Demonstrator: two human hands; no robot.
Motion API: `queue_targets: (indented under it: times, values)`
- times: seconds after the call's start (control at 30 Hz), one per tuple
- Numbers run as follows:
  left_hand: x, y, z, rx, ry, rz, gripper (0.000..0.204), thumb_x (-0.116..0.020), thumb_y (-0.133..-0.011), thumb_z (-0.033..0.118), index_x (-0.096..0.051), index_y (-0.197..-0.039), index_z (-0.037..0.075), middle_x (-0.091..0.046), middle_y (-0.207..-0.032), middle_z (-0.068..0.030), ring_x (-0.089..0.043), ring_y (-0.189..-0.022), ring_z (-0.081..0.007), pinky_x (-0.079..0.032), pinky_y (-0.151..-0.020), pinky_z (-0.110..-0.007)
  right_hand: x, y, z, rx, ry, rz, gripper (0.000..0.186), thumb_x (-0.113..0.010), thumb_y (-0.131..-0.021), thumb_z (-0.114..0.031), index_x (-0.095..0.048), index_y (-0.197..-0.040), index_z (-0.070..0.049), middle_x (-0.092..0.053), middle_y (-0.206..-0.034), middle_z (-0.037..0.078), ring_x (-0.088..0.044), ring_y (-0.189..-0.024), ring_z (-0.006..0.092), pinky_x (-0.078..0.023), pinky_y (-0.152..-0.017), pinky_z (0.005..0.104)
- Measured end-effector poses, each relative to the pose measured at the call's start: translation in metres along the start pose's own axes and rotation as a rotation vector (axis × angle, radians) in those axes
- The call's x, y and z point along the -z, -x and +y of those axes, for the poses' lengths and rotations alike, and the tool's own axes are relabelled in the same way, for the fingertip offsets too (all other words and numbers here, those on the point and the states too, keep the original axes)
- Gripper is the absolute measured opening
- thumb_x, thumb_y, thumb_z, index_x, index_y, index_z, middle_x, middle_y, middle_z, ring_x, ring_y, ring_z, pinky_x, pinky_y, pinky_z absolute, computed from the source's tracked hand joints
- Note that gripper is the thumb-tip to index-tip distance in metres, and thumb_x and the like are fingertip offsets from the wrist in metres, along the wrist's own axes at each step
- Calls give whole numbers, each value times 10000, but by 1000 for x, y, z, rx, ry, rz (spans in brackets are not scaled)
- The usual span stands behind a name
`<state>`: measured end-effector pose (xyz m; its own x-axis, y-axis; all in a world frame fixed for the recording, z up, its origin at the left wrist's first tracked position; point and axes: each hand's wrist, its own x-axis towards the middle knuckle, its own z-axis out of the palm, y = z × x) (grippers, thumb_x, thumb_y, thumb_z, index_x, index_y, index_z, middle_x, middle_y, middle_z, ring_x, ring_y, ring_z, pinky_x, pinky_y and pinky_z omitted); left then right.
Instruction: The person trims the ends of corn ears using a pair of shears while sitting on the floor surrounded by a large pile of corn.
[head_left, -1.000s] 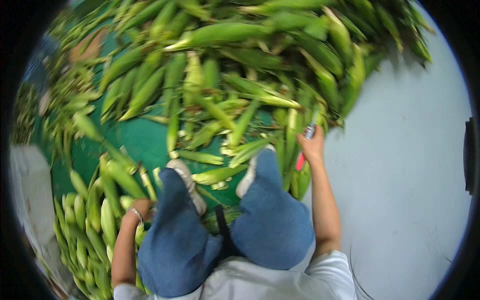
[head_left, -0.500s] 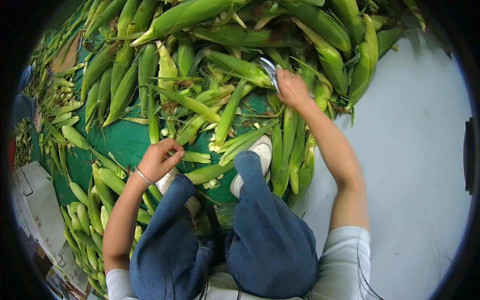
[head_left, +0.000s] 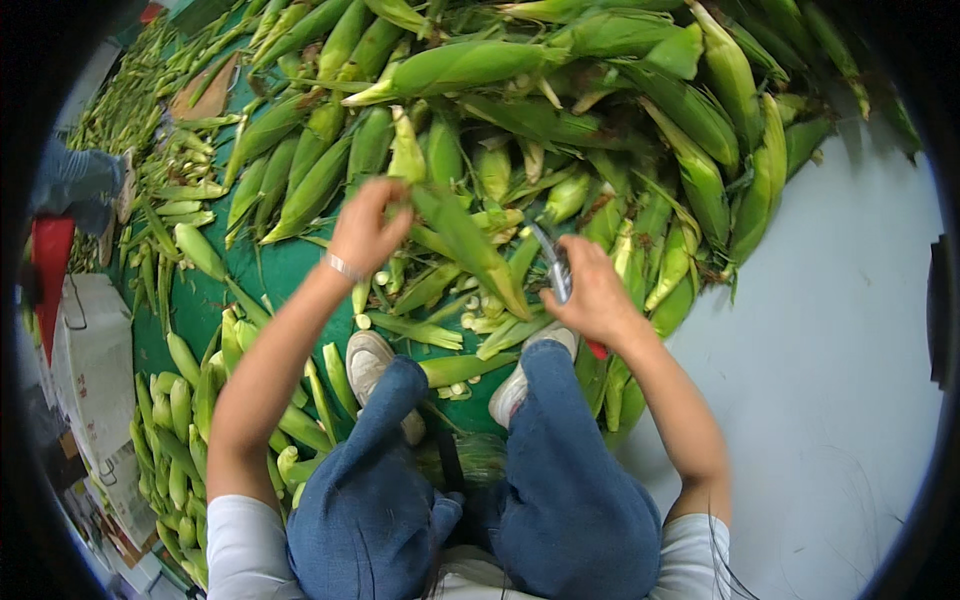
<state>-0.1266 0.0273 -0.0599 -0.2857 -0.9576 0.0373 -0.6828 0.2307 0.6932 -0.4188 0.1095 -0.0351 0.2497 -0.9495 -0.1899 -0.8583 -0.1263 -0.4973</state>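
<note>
My left hand (head_left: 368,232), with a bracelet at the wrist, is closed at the upper end of a green ear of corn (head_left: 470,255) in its husk. This ear slants down to the right between my hands, slightly blurred. My right hand (head_left: 595,295) grips pruning shears (head_left: 552,262); their metal blades point up and left beside the ear, and a bit of red handle shows below the palm. Beneath, on the green ground sheet (head_left: 215,290), are loose husk leaves and pale cut stalk ends (head_left: 480,325) near my shoes.
A large heap of unhusked corn (head_left: 470,68) spreads ahead. Trimmed ears (head_left: 175,430) are piled at my left, next to a white box (head_left: 98,350). Pale floor (head_left: 800,380) lies at right. Another person's leg (head_left: 85,180) shows at far left, near a red object (head_left: 52,270).
My left hand has moved forward from above my left knee to the ear of corn. My right hand has drawn the shears back toward me. The whole view has shifted slightly.
</note>
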Motion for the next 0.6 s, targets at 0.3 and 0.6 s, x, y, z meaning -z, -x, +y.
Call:
queue_targets:
  times: [0.3, 0.6]
  values:
    - [0, -186, 27, -187, -603, -69, 715, -751, -646, 186, -395, -1249, 42, -456, -1245, -169, -432, -1177, -324, -378, -986, -422, -49, -27, -54, -199, -631, 11, 512, -639, -691, -159, -432, -1132, -1, -566, -897, 100, -570, -806, 221, -462, -748, 349]
    - [129, -65, -4, -2, 508, 471, 467, -776, -708, 264, -539, -1037, 32, -614, -1036, -112, -617, -888, -201, -518, -746, -366, -54, 7, -57, -168, -983, -325, 512, -600, -713, -46, -424, -1192, 1, -557, -1022, 76, -552, -978, 173, -458, -837, 303]
